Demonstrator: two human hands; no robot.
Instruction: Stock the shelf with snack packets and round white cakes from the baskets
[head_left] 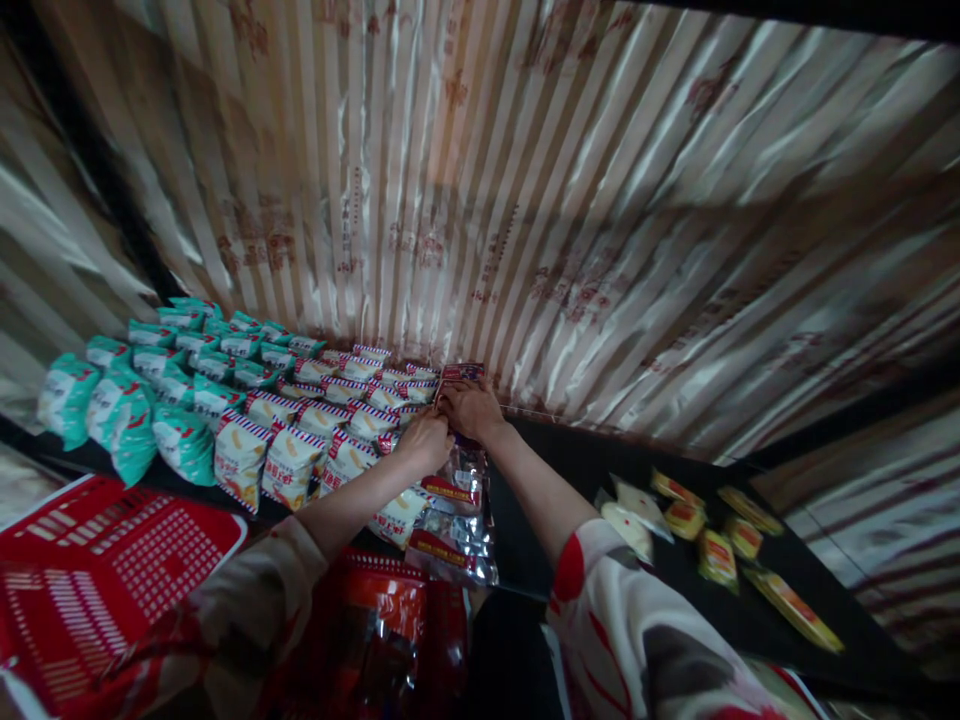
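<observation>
Head camera: your right hand is on a dark packet, left hand curled alongside; can't tell if either grips.

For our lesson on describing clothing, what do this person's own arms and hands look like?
The left hand and right hand are bare, without gloves; no watch shows. Loose, off-white fabric sleeves patterned with large red and dark grey patches end around the elbows.
</observation>
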